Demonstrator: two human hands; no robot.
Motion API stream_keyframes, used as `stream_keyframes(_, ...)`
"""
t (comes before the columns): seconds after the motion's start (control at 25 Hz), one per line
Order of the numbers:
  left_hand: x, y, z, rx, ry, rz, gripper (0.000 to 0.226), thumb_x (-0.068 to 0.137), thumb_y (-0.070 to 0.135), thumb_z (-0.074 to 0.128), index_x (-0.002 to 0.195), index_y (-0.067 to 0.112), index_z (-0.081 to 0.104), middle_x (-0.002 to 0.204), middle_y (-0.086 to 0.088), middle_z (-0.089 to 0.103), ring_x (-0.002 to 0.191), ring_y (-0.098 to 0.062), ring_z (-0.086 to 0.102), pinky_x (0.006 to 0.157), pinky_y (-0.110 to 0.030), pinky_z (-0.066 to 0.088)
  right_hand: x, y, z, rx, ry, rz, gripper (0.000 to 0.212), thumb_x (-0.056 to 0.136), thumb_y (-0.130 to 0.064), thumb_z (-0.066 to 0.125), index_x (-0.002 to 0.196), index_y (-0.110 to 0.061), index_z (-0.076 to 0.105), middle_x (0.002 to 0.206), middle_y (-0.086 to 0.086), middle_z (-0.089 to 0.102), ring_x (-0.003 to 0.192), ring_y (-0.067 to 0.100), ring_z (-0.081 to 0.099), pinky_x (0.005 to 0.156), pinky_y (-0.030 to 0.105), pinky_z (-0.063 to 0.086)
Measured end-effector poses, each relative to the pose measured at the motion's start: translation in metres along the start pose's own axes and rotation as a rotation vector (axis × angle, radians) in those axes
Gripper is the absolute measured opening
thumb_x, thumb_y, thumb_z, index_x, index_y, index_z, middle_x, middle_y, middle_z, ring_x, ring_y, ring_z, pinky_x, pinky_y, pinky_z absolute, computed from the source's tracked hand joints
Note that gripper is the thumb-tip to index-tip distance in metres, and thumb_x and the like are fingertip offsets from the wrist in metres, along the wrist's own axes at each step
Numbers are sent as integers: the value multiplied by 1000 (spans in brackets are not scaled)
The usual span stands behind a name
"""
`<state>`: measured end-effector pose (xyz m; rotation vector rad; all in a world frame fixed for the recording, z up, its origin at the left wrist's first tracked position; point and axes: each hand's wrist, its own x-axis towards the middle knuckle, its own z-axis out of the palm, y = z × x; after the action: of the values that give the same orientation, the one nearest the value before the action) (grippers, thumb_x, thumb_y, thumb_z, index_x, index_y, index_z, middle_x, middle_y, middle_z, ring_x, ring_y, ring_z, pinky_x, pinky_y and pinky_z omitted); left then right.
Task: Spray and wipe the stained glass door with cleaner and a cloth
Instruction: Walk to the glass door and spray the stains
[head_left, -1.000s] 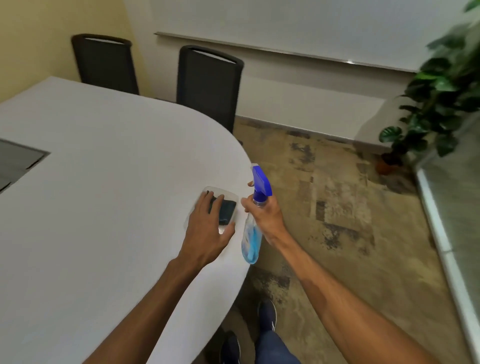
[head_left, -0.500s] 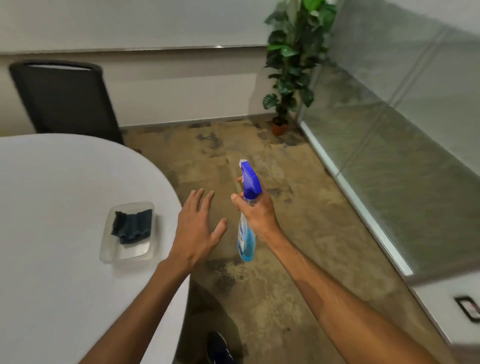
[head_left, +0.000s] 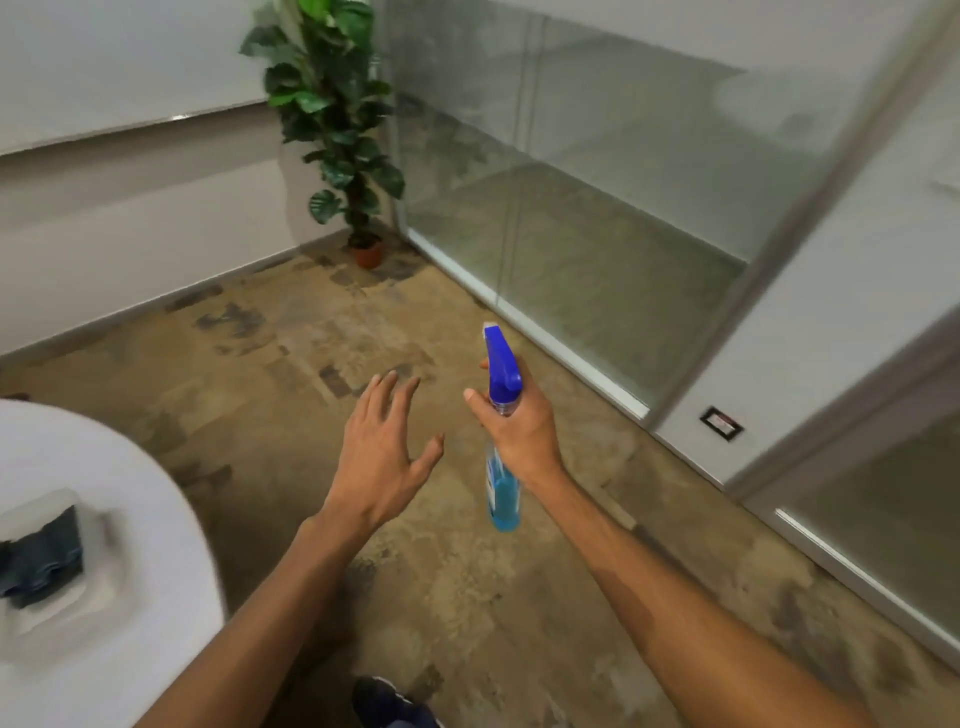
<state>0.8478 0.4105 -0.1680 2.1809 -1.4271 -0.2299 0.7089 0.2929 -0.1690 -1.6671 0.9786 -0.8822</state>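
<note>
My right hand (head_left: 519, 431) grips a clear spray bottle (head_left: 501, 488) of blue cleaner with a blue trigger head, its nozzle pointing away from me toward the glass. My left hand (head_left: 382, 447) hovers over the floor with fingers spread and nothing in it. A dark blue folded cloth (head_left: 41, 564) lies in a clear plastic tray (head_left: 62, 613) on the white table at the far left. Frosted glass panels (head_left: 597, 208) in metal frames run along the right side of the room; which panel is the door I cannot tell.
The rounded white table (head_left: 130, 519) fills the lower left. A potted plant (head_left: 337, 130) stands in the far corner beside the glass. A wall outlet (head_left: 721, 423) sits low on the white post. Patterned brown carpet (head_left: 311, 364) lies between me and the glass.
The view has swung right from the table toward the glass wall. My left hand has left the cloth in its tray and moved out over the floor. The bottle stays in my right hand.
</note>
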Motion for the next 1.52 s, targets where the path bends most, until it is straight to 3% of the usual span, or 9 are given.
stream_keyframes(0.12, -6, 53, 28, 6, -46, 112, 75, 94, 46, 60, 157, 17, 31, 166, -12, 25, 157, -29, 16, 126, -49, 22, -30, 16, -71, 7, 118, 7, 24, 88, -34, 78, 104, -36, 62, 88, -4, 69, 73, 16, 65, 76, 34, 57)
stream_keyframes(0.28, -22, 122, 63, -4, -110, 249, 76, 95, 46, 59, 158, 18, 27, 167, -11, 22, 157, -28, 13, 126, -50, 22, -78, 29, -159, -12, 251, 2, 31, 88, -37, 78, 101, -56, 57, 97, -15, 69, 76, 2, 64, 73, 9, 49)
stream_keyframes(0.48, -39, 211, 105, -60, -194, 430, 74, 96, 44, 59, 158, 19, 27, 169, -9, 15, 157, -26, 9, 125, -47, 20, -134, 42, -251, -20, 435, 45, 27, 91, -32, 76, 104, -44, 56, 98, 5, 68, 73, 13, 59, 75, 25, 51)
stream_keyframes(0.68, -45, 301, 152, -114, -292, 610, 72, 95, 41, 61, 156, 19, 31, 169, -9, 15, 156, -27, 14, 124, -49, 25, -178, 54, -333, -23, 654, 72, 37, 92, -32, 76, 119, -45, 54, 103, 2, 69, 82, 15, 64, 77, 15, 52)
stream_keyframes(0.84, -49, 373, 191, -139, -356, 753, 72, 94, 40, 63, 156, 21, 32, 168, -9, 19, 156, -27, 17, 124, -47, 23, -206, 62, -394, -29, 808, 113, 33, 92, -30, 76, 117, -42, 58, 111, 8, 70, 97, 29, 66, 89, 40, 56)
stream_keyframes(1.04, -45, 472, 242, -177, -428, 901, 74, 93, 45, 61, 157, 23, 30, 169, -6, 18, 155, -26, 21, 124, -50, 26, -227, 79, -481, -131, 944, 126, 38, 92, -33, 75, 126, -34, 57, 97, 4, 67, 79, 13, 59, 81, 30, 53)
stream_keyframes(1.24, -28, 566, 290, -227, -464, 992, 74, 95, 44, 60, 158, 24, 27, 170, -6, 16, 157, -24, 13, 125, -45, 21, -218, 90, -566, -184, 1017, 140, 32, 93, -36, 74, 120, -36, 57, 110, 3, 68, 91, 24, 63, 84, 29, 54)
stream_keyframes(1.44, -6, 645, 324, -273, -486, 1044, 75, 95, 41, 61, 159, 22, 26, 169, -6, 16, 157, -24, 12, 127, -45, 20, -200, 92, -640, -234, 1078, 125, 35, 93, -38, 74, 117, -45, 50, 112, -7, 62, 93, 16, 63, 77, 7, 48)
stream_keyframes(1.52, 2, 673, 332, -289, -486, 1059, 76, 95, 40, 62, 159, 21, 26, 169, -8, 17, 157, -25, 12, 127, -46, 19, -194, 90, -666, -261, 1104, 107, 35, 92, -38, 74, 117, -41, 50, 114, -9, 61, 91, 16, 64, 78, 14, 52)
